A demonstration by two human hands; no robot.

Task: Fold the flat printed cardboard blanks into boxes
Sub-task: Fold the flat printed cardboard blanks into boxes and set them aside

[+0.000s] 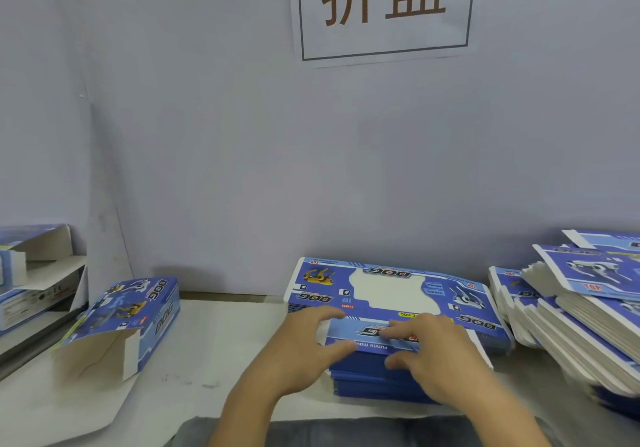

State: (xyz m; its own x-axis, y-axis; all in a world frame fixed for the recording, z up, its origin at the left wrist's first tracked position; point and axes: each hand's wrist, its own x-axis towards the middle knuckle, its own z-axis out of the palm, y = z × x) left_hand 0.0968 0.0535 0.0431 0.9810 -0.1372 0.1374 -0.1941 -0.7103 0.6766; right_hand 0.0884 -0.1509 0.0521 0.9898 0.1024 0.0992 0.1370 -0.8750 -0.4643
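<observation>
A stack of flat blue printed blanks [391, 294] with "DOG" lettering and a white cut-out lies on the table in front of me. The near flap [367, 334] of the top blank is lifted off the stack. My left hand [304, 346] pinches that flap's left end between thumb and fingers. My right hand [436, 353] lies on the flap's right part, fingers spread over the print and thumb at the near edge. A folded box [138, 311] of the same print lies on its side at the left, its near end open with flaps out.
A slanting pile of more blanks [581, 311] leans at the right edge. Folded boxes [31, 273] are stacked at the far left. A white sheet [69, 408] covers the table. A wall with a printed sign [384, 10] stands close behind.
</observation>
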